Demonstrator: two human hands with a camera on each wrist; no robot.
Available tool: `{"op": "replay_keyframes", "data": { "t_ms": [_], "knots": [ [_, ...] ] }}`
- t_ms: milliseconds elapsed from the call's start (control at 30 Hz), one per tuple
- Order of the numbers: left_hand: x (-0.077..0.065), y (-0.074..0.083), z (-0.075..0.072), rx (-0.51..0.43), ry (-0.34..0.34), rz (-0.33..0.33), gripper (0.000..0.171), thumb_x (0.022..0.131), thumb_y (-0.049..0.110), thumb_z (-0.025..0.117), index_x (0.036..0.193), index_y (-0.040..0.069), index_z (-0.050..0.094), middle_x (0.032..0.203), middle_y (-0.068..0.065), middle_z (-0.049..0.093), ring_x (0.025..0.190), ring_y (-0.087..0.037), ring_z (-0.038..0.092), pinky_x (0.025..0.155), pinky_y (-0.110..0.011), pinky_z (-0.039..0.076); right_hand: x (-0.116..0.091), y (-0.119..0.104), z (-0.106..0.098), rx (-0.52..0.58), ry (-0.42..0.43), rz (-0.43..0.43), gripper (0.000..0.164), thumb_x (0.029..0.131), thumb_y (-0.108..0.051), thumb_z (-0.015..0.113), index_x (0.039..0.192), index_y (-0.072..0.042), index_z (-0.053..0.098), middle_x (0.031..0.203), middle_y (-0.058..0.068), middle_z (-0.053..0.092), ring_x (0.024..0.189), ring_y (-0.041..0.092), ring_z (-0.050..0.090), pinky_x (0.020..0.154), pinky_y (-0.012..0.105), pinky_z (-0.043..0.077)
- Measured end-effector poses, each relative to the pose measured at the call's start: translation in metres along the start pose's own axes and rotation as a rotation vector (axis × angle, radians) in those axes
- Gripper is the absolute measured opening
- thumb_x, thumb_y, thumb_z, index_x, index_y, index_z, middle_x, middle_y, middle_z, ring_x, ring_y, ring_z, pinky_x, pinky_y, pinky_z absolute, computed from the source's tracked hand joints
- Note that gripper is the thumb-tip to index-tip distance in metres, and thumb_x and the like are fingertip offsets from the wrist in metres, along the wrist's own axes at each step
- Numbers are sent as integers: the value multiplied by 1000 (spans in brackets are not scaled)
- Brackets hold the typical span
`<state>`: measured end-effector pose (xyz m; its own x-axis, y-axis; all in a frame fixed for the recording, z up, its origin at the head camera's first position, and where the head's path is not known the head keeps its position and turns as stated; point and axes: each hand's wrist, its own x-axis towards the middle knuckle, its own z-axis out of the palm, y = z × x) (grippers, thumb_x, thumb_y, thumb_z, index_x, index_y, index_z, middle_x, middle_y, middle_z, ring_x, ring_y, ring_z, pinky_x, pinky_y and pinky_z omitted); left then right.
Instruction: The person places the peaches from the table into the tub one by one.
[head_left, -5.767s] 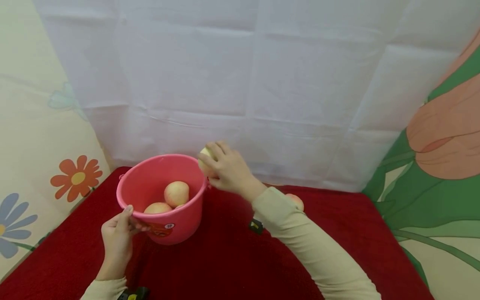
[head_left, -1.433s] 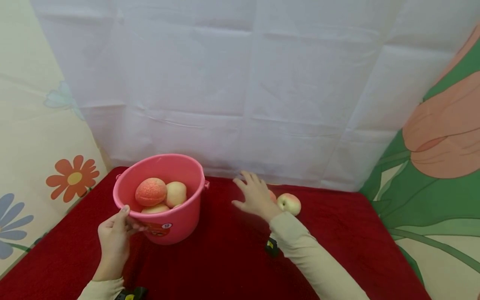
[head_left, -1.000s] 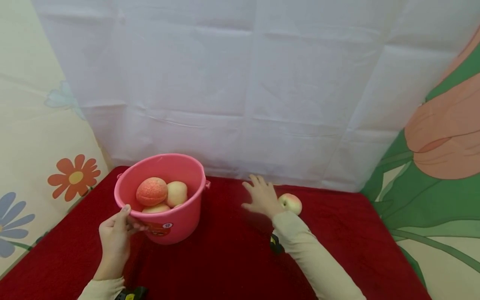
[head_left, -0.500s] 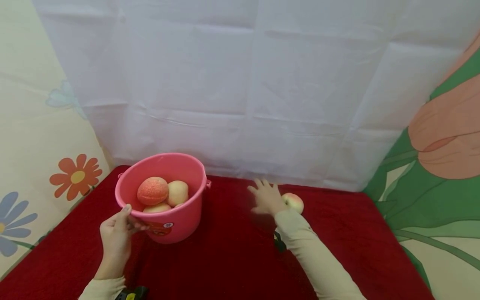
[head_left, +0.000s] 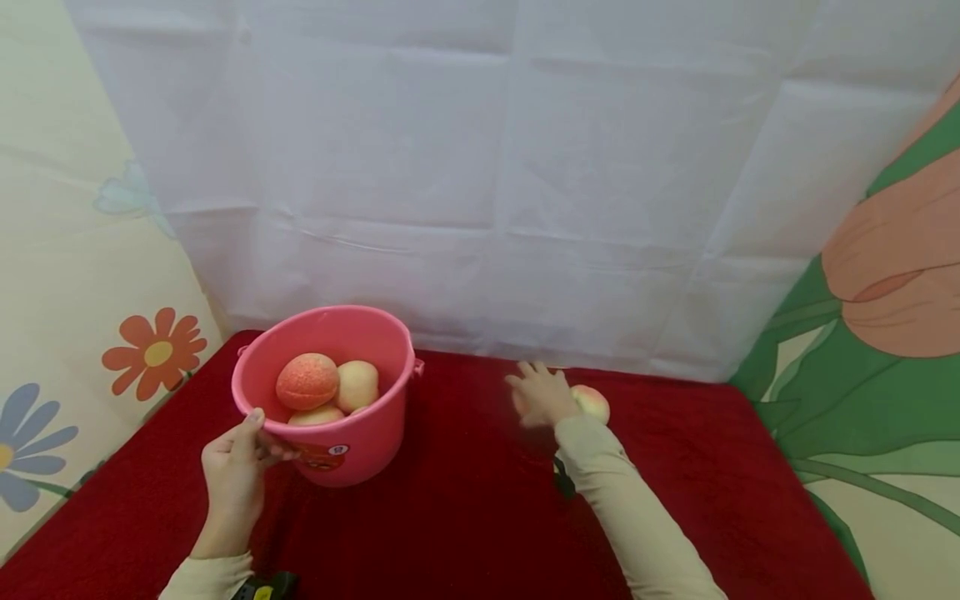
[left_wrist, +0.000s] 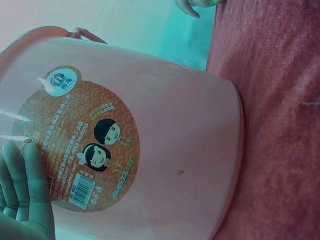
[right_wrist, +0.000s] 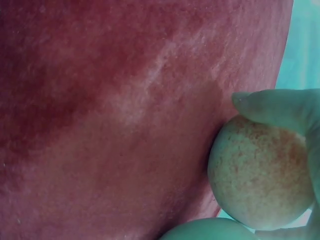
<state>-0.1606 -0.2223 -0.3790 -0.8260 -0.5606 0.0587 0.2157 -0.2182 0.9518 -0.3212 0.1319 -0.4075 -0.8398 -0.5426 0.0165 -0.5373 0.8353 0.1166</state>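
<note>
My left hand grips the near rim of a pink bucket, thumb on top and fingers against its outer wall. Inside lie several fruits, a red rough-skinned peach uppermost beside a paler peach. My right hand is around a speckled peach at the back of the table, thumb along one side and a finger at the opposite side. In the head view most of that peach is hidden under the hand. Just right of it another peach lies partly behind my wrist.
Red cloth covers the table. A white sheet hangs along the back edge, with flower-printed panels at both sides. The bucket bears a round orange label on its near wall.
Fruit has been added to the bucket since the oldest frame. Over the last second my right hand has shifted slightly right, around the peach. My left hand keeps its hold on the bucket rim.
</note>
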Motion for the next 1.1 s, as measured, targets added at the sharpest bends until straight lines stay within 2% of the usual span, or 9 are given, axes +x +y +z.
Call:
{"op": "replay_keyframes", "data": {
  "t_ms": [167, 300, 467, 633, 967, 1100],
  "knots": [
    [0, 0, 0, 4, -11, 2, 43, 93, 21, 52, 53, 6, 57, 46, -3, 51, 41, -11, 57, 47, -22, 51, -1, -1, 0, 27, 21, -41, 68, 62, -27, 81, 122, -14, 53, 122, 12, 45, 107, 34, 46, 70, 46, 48],
    [0, 0, 0, -4, -21, 14, 43, 93, 20, 52, 53, 6, 57, 46, -3, 52, 41, -11, 57, 47, -22, 51, -2, -3, -2, 4, 31, -62, 62, 62, -26, 81, 116, -12, 56, 113, 12, 48, 98, 32, 50, 63, 41, 49],
    [-1, 0, 1, -7, -36, 28, 43, 93, 20, 51, 53, 6, 57, 47, -3, 52, 42, -12, 57, 47, -23, 51, -2, -3, -2, -8, 33, -63, 54, 61, -25, 80, 109, -11, 58, 105, 10, 51, 95, 31, 50, 63, 41, 49],
    [-1, 0, 0, -15, -45, 35, 43, 93, 20, 51, 54, 6, 57, 47, -3, 52, 41, -12, 57, 46, -23, 51, -1, -2, 0, -34, 32, -43, 53, 60, -28, 80, 106, -12, 57, 104, 9, 51, 97, 31, 50, 64, 41, 49],
    [0, -1, 0, -15, -11, 12, 43, 93, 21, 52, 53, 6, 57, 46, -3, 52, 41, -12, 57, 46, -23, 51, 0, -4, -7, -17, 59, -33, 48, 61, -30, 81, 100, -14, 57, 100, 7, 52, 97, 29, 51, 66, 41, 49],
    [0, -2, -1, -25, -6, 8, 43, 93, 20, 53, 52, 5, 56, 45, -3, 50, 40, -12, 56, 45, -24, 51, 1, -3, -10, -15, 70, -48, 51, 62, -32, 81, 104, -13, 58, 102, 8, 52, 99, 30, 51, 68, 43, 49]
  ]
}}
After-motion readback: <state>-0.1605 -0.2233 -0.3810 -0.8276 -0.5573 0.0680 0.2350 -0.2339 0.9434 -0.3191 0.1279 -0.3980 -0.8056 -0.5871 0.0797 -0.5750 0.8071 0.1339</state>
